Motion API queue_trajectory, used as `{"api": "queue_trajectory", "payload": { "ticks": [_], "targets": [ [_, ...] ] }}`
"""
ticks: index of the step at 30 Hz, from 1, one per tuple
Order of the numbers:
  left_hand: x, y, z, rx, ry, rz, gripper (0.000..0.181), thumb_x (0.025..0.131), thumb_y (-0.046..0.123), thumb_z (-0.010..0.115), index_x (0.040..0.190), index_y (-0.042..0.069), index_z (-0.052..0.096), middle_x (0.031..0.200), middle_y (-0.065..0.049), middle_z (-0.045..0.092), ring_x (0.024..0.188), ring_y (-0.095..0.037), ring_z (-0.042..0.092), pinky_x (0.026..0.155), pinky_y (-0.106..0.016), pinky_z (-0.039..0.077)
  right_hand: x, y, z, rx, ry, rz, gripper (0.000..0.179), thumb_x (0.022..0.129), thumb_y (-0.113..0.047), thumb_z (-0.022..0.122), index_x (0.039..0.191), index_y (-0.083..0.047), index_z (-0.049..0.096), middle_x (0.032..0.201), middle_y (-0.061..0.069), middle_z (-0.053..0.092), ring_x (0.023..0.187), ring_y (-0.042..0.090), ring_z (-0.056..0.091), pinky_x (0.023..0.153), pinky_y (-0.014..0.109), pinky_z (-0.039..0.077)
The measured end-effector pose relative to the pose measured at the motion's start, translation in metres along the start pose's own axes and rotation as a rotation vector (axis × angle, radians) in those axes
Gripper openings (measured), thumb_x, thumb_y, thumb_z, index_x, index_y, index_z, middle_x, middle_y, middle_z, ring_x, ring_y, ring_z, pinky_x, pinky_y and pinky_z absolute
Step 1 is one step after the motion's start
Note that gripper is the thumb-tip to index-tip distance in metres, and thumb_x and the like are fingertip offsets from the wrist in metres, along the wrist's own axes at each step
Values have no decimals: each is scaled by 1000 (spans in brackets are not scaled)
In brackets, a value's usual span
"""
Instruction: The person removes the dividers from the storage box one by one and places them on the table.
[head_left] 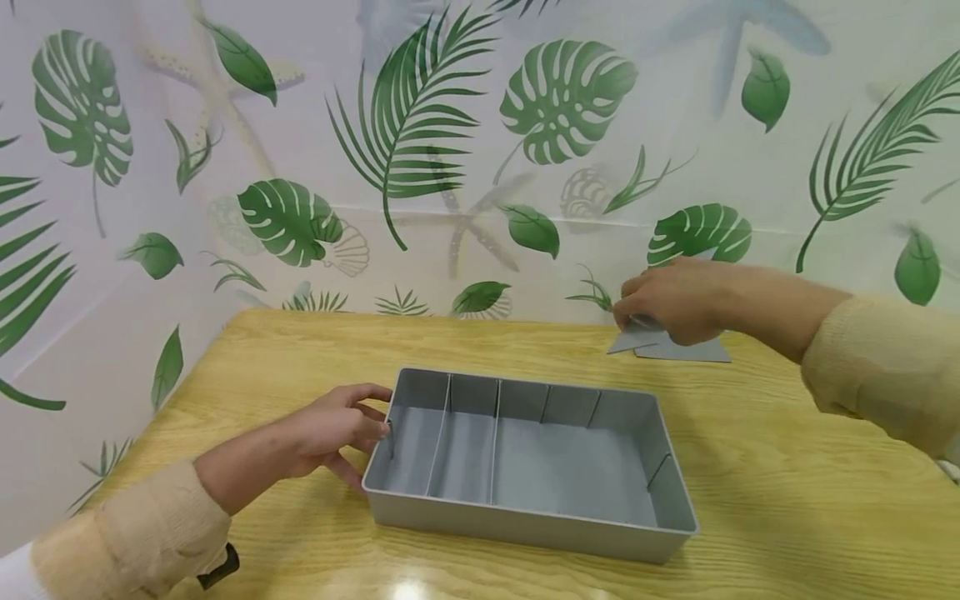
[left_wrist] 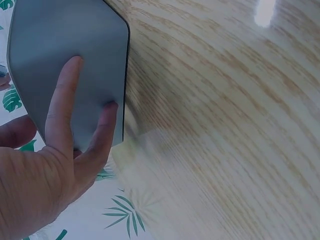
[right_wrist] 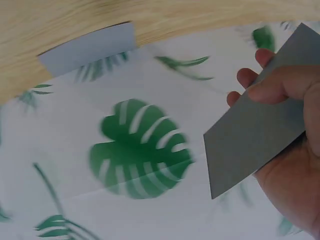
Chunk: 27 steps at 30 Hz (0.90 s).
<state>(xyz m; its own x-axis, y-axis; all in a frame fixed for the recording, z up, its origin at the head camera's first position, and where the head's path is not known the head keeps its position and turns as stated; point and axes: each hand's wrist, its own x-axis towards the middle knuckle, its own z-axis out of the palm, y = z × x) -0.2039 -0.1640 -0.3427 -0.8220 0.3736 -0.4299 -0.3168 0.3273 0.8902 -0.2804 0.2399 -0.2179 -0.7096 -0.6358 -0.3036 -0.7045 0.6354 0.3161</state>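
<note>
A grey rectangular box (head_left: 577, 467) stands on the table. Two thin upright dividers cross its left part, and slot ridges line its inner walls. My left hand (head_left: 337, 433) is at the box's left end, fingers spread. In the left wrist view, two fingertips press the outer face of the end wall (left_wrist: 95, 40). Beyond the box's back right corner, my right hand (head_left: 671, 300) pinches a flat grey divider panel (right_wrist: 260, 135) between thumb and fingers. Below that hand, a second grey panel (head_left: 686, 350) lies near the table's back edge.
The wood-grain table (head_left: 810, 500) extends around the box. Behind it rises a white cloth backdrop (head_left: 450, 225) printed with green leaves, close to the table's back edge. A dark band (head_left: 219, 568) shows below the left sleeve.
</note>
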Motion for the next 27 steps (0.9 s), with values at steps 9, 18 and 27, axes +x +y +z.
{"api": "queue_trajectory", "payload": {
  "ticks": [9, 18, 27],
  "targets": [
    [0, -4, -1, -8, -7, 2, 61, 98, 8, 55, 154, 4, 29, 141, -28, 45, 104, -35, 65, 63, -51, 62, -28, 62, 64, 118, 32, 199, 53, 78, 16, 57, 116, -19, 64, 123, 10, 61, 113, 36, 60, 76, 55, 54],
    [1, -5, -3, -25, -37, 19, 60, 99, 8, 55, 153, 2, 30, 139, -28, 47, 101, -34, 66, 64, -51, 62, -57, 100, 150, 258, 74, 288, 54, 75, 21, 60, 124, -2, 59, 117, 18, 60, 99, 37, 64, 69, 48, 55],
    [0, -6, -4, -28, -43, 19, 59, 100, 8, 55, 153, 2, 30, 139, -28, 48, 101, -34, 67, 63, -50, 62, -70, 117, 210, 340, 12, 397, 41, 81, 18, 58, 120, 6, 56, 112, 31, 59, 85, 35, 62, 68, 47, 54]
  ]
}}
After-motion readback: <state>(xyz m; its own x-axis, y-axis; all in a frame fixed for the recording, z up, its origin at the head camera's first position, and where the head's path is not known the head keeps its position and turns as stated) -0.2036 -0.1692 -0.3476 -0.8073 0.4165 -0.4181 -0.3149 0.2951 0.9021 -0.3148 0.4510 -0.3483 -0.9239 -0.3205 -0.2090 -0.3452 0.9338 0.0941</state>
